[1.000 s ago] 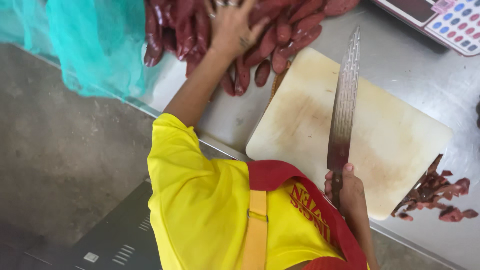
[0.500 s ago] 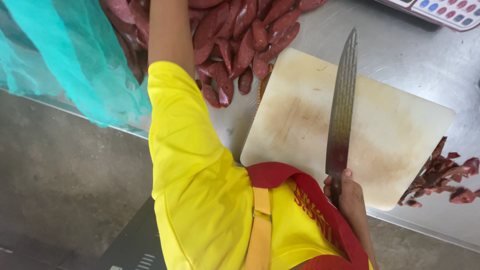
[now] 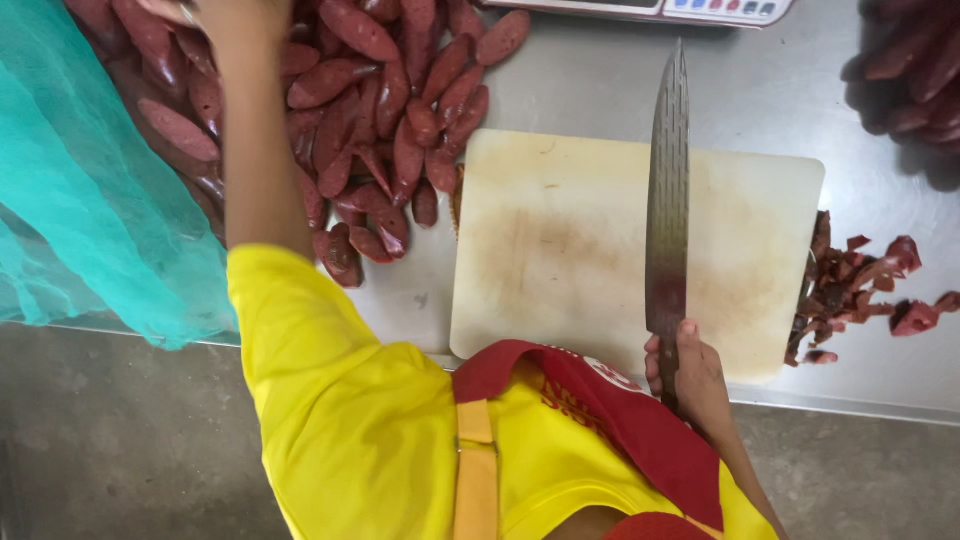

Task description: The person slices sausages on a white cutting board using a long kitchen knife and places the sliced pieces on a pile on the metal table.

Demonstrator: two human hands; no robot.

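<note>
Left hand point(image 3: 215, 15) sits on the sausages point(image 3: 370, 110), far-left of board point(image 3: 560, 250); grip can't be told. Right hand point(image 3: 690, 365) is closed on the knife point(image 3: 668, 200), whose blade points away along the board.

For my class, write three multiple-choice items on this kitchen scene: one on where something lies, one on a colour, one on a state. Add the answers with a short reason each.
1. Where does the pile of red sweet potatoes lie?
A. left of the cutting board
B. on the board
C. on the floor

2. What colour is the mesh net?
A. white
B. teal
C. black

3. What is on the cutting board?
A. sliced pieces
B. a whole potato
C. only the knife over it

Answers: 1 A, the heap sits beside the board's left edge, under the left hand. 2 B, the net is teal. 3 C, the right hand holds the blade above a bare, stained board; the trimmings lie off its right edge.
</note>
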